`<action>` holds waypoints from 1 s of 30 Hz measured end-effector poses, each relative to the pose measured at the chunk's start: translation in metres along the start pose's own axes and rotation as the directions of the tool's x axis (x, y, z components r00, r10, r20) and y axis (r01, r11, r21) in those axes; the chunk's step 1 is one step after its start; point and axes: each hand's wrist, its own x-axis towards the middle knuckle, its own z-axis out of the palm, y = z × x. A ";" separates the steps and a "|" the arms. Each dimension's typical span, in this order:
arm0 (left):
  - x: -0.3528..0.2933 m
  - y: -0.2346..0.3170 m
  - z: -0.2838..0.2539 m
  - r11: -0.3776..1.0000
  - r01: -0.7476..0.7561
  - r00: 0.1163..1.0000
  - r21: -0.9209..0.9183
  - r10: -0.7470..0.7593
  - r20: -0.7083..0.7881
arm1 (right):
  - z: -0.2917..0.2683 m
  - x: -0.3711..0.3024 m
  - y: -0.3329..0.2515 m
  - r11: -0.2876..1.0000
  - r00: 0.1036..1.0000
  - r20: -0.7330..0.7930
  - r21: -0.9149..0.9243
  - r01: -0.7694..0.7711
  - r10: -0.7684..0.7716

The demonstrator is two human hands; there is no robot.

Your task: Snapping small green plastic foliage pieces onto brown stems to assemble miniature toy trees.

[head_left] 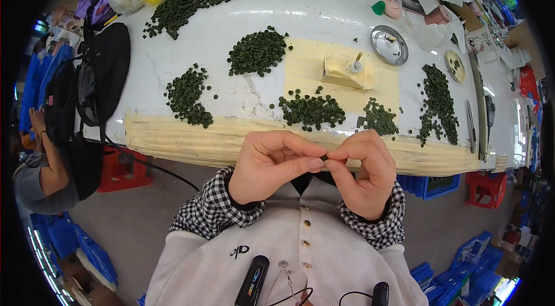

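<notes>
Left hand and right hand meet near the white table's taped front edge; thumbs and forefingers pinched nearly closed on one small dark piece, mostly hidden. Dark green disc pile just beyond.

Lettering shows — on cardigan and black device

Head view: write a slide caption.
Left hand and right hand pinch a small dark piece at a white table bearing piles of green pieces.
</notes>
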 end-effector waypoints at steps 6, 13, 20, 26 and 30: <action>0.002 0.000 -0.009 0.989 0.114 0.984 -0.095 -0.099 0.149 | -0.004 -0.002 0.007 0.994 0.994 0.069 0.074 0.078 -0.083; 0.002 0.007 -0.009 0.960 0.276 0.936 -0.037 -0.260 0.239 | -0.008 -0.004 0.007 0.989 0.988 0.054 0.027 0.142 -0.144; -0.001 0.006 0.000 0.990 0.103 0.991 0.092 -0.111 0.081 | -0.004 -0.003 0.011 0.952 0.965 0.036 -0.158 0.262 -0.259; -0.003 -0.003 -0.002 0.990 0.017 0.998 0.141 -0.025 0.053 | 0.001 -0.005 0.011 0.997 1.000 -0.004 0.073 -0.018 0.018; -0.003 -0.003 -0.002 0.983 0.005 0.999 0.185 -0.014 0.049 | 0.003 -0.006 0.012 0.979 0.993 0.008 0.167 -0.115 0.116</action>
